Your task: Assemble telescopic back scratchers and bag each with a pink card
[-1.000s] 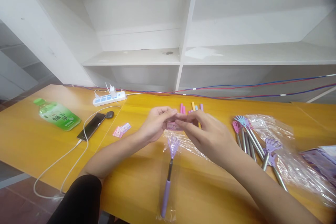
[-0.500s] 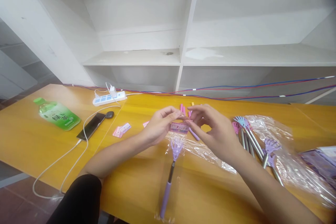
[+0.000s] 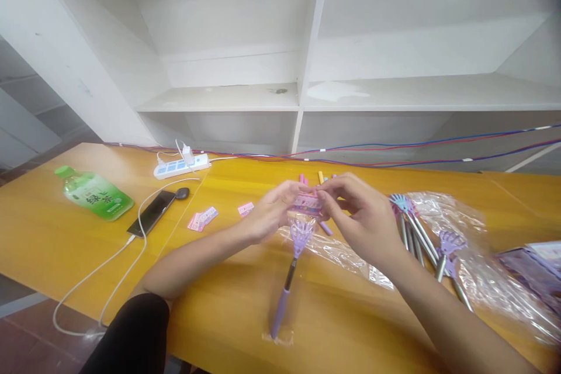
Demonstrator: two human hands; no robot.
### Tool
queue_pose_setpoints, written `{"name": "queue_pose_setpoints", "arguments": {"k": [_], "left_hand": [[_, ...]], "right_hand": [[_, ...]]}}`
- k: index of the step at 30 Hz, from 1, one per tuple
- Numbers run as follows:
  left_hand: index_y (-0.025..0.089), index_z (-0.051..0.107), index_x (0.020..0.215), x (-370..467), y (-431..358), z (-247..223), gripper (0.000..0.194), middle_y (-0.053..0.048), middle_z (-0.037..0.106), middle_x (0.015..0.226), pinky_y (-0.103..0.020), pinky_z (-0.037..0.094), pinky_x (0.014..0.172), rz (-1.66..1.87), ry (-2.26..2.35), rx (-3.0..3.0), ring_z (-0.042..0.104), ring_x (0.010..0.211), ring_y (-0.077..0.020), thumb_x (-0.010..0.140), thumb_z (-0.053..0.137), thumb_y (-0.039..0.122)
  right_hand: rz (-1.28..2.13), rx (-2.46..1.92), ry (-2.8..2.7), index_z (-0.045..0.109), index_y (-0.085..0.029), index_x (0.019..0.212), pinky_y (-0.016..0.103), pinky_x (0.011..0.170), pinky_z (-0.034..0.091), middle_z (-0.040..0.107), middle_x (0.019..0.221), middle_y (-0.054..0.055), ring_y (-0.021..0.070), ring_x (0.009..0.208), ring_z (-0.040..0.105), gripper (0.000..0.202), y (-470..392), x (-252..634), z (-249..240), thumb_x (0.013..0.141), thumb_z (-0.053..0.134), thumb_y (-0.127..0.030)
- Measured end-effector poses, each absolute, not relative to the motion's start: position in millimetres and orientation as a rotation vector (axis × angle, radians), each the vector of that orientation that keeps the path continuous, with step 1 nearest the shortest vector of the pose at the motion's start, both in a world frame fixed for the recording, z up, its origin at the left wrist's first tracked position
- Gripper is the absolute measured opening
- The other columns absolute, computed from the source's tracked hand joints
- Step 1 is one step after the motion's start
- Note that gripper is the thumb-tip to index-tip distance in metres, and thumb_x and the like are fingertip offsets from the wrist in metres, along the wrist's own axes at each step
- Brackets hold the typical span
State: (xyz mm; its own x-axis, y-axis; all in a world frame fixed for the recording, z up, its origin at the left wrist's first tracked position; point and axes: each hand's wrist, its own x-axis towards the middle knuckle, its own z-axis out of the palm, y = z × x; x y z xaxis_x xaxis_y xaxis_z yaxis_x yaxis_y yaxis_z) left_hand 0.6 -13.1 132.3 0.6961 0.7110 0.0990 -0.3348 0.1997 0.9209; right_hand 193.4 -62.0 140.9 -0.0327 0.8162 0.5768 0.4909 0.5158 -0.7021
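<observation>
A purple back scratcher (image 3: 281,307) with a claw-shaped head hangs below my hands in a clear plastic bag (image 3: 283,336). Across the top of the bag is a small pink and purple printed card (image 3: 305,203). My left hand (image 3: 272,210) is closed on the left end of the card and bag top. At the right end, my right hand (image 3: 357,213) pinches the same card between thumb and fingers. Behind and below the hands lies more clear plastic wrapping (image 3: 339,254). Pink, yellow and purple handles (image 3: 321,177) are partly hidden behind my fingers.
Several back scratchers (image 3: 423,236) lie on clear wrapping (image 3: 486,269) at right. Loose printed cards (image 3: 202,218) lie left of my hands, near a phone (image 3: 152,213), a green bottle (image 3: 99,194) and a power strip (image 3: 183,165). White shelving (image 3: 219,98) rises behind the table.
The bagged back scratcher has shifted slightly up, its head now closer under the card. My left hand has moved a little right, uncovering a loose card on the table.
</observation>
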Motion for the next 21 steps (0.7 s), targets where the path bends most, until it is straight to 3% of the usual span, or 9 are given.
{"name": "queue_pose_setpoints", "arguments": {"k": [4,8,13,16,19,21], "left_hand": [[0.019,0.056,0.134,-1,-13,127,0.055,-0.016,0.074,0.114,-0.034,0.061,0.080,0.553,0.425,1.346,0.077,0.090,-0.0219,0.094,0.071,0.054],[0.014,0.058,0.128,0,-11,122,0.055,-0.017,0.077,0.106,-0.030,0.061,0.066,0.527,0.468,1.352,0.077,0.075,-0.0210,0.096,0.066,0.058],[0.012,0.062,0.114,-1,-12,124,0.051,-0.017,0.079,0.098,-0.029,0.061,0.060,0.534,0.479,1.285,0.077,0.068,-0.0212,0.096,0.065,0.059],[0.012,0.061,0.114,-1,-13,125,0.051,-0.017,0.080,0.096,-0.031,0.063,0.061,0.554,0.460,1.245,0.078,0.068,-0.0224,0.094,0.068,0.058],[0.013,0.059,0.115,-1,-14,124,0.049,-0.016,0.080,0.094,-0.032,0.064,0.063,0.587,0.408,1.226,0.078,0.068,-0.0224,0.095,0.068,0.056],[0.014,0.059,0.114,0,-15,124,0.046,-0.015,0.080,0.093,-0.032,0.064,0.064,0.611,0.392,1.225,0.078,0.068,-0.0224,0.096,0.067,0.055]], "right_hand": [[0.377,-1.151,-1.602,0.069,-0.021,0.104,0.022,0.059,0.054,0.063,0.094,0.004,0.0109,0.071,0.064,0.015,-61,201,140,0.102,0.063,-0.034],[0.297,-1.105,-1.702,0.074,-0.024,0.117,0.021,0.057,0.054,0.061,0.097,0.005,0.0092,0.069,0.063,0.020,-61,204,143,0.104,0.059,-0.028],[-0.273,-0.958,-1.945,0.072,-0.031,0.131,0.024,0.069,0.055,0.055,0.097,0.005,0.0118,0.083,0.060,0.036,-55,207,133,0.101,0.062,-0.016],[-0.444,-0.993,-1.963,0.068,-0.036,0.138,0.024,0.072,0.055,0.054,0.103,0.006,0.0124,0.089,0.060,0.046,-52,210,122,0.099,0.062,-0.012],[-0.398,-1.033,-1.965,0.071,-0.038,0.132,0.027,0.076,0.057,0.056,0.107,0.005,0.0133,0.092,0.061,0.040,-54,211,118,0.101,0.059,-0.016],[-0.275,-1.097,-1.933,0.075,-0.034,0.123,0.029,0.075,0.058,0.058,0.104,0.006,0.0148,0.090,0.062,0.027,-56,210,120,0.103,0.059,-0.025]]}}
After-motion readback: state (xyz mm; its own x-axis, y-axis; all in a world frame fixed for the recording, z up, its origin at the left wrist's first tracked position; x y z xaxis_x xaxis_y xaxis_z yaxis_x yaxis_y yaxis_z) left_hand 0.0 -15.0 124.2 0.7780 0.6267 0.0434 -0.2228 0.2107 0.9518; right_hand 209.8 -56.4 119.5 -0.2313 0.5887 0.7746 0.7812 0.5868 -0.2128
